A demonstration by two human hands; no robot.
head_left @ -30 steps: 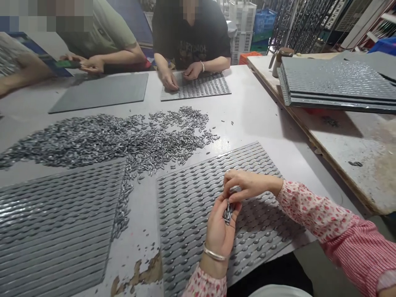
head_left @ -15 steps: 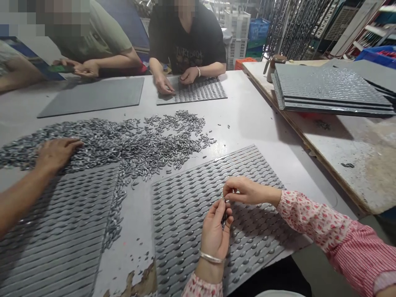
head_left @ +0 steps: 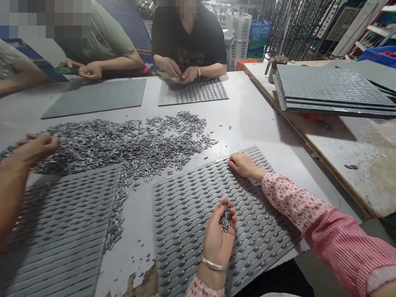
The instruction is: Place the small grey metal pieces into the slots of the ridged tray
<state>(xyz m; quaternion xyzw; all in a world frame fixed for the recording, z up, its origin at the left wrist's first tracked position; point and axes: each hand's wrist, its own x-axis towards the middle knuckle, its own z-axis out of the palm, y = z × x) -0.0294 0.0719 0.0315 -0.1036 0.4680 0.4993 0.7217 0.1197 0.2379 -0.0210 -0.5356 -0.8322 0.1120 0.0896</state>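
Note:
My left hand is palm up above the near part of a grey grooved board, fingers curled round several small dark, shiny, spindle-shaped pieces. A silver bangle circles that wrist. Farther off, my right hand has its fingers pinched together, touching or just above the board's far rows. Whatever is between those fingertips is hidden. Similar pieces sit in rows along the board's grooves. A big loose pile of spindle-shaped pieces spreads over the white table beyond the board.
On the left, a co-worker's hand is at the pile, beside another grooved board. Across the table, a person in a black shirt works over a smaller-looking board. A plain grey board lies nearby. Stacked boards occupy the right-hand table.
My right hand has left my left fingertips and moved up to the board's far rows. My left palm has opened upward, showing the pieces. The co-worker's hand at left has shifted left.

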